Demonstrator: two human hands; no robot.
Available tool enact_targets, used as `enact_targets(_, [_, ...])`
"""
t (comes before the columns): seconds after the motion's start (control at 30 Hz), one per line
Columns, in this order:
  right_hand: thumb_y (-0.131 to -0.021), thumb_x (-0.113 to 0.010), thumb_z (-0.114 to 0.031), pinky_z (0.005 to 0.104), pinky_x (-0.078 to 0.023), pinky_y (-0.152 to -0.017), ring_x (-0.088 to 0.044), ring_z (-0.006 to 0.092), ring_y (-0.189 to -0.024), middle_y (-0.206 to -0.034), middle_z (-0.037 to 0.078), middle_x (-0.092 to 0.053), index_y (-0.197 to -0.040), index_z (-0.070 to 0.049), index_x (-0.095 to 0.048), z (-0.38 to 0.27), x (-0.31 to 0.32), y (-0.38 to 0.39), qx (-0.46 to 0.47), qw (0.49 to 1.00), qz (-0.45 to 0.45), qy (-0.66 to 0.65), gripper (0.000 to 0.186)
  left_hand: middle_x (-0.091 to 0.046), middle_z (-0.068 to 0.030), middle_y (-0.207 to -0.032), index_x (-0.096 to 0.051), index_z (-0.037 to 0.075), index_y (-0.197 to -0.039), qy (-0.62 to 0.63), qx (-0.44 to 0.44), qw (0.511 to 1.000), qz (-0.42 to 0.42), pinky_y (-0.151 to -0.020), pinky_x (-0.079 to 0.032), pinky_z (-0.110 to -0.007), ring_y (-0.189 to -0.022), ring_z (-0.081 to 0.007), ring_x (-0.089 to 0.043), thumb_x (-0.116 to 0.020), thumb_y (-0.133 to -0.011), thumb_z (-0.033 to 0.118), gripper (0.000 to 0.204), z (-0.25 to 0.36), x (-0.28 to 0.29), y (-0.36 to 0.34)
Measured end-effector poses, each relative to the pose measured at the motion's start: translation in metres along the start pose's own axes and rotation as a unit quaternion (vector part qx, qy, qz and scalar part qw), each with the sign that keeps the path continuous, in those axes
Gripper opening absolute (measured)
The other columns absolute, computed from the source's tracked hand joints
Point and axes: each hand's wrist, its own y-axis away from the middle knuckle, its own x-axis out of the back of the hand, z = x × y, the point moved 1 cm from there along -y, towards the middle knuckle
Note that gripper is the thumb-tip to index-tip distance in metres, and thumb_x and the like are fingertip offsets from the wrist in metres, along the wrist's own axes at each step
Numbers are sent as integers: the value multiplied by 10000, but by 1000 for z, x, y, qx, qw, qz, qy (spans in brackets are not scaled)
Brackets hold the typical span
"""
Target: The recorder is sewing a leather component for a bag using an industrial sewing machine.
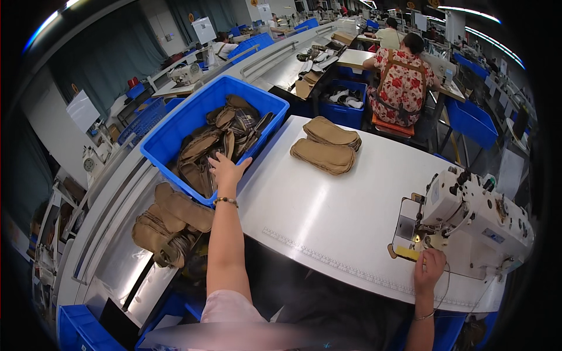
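My left hand [228,169] reaches over the near rim of a blue bin [153,151], fingers spread, beside a jumble of brown and plaid fabric pieces [193,158] inside. My right hand [428,272] is at the white sewing machine [468,207], its fingers curled just below the needle area and yellow guide plate [408,253]; what they hold, if anything, is too small to make out, and a fine thread runs close by. Two stacks of brown padded pieces [323,154] lie on the white worktop [304,216]. More brown pieces [161,231] are piled left of my forearm.
A metal rail and shelf [99,257] run along the left, with another blue bin [76,327] below. Ahead, a co-worker in a floral top [398,82] sits facing away, near blue bins [471,123]. Other workers and sewing stations stretch into the background.
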Motion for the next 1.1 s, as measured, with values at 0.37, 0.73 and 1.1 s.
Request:
enact_targets(0.37, [-788,-658,-9,435,-424,-798,-552,333,-865,-926,133,-607,-856,-3,-615,9,-6,8,-8,999,-45,28,81,-533,-199,-1369,-476,16,-1398,73,-96,993,-3,-1023,-477,-500,-1244,-420,-531,-817,-745,532,899,23,-45,-66])
enact_targets(0.73, [-799,-643,23,435,-426,-788,-543,344,-874,-952,156,-588,-844,15,-590,8,-7,10,-8,997,-69,38,70,-660,-276,-1084,-661,-57,-1034,131,-126,975,124,-901,-499,-505,-1022,-445,-630,-620,-929,265,341,10,-49,-128])
enact_targets(1.1, [-780,-655,43,434,-423,-774,-550,343,-866,-945,151,-588,-869,20,-596,9,-1,11,-15,995,-83,46,109,-705,-102,-1004,-624,-25,-1100,720,-140,679,-44,-736,-582,-336,-843,-209,-705,-570,-954,121,213,41,79,-90])
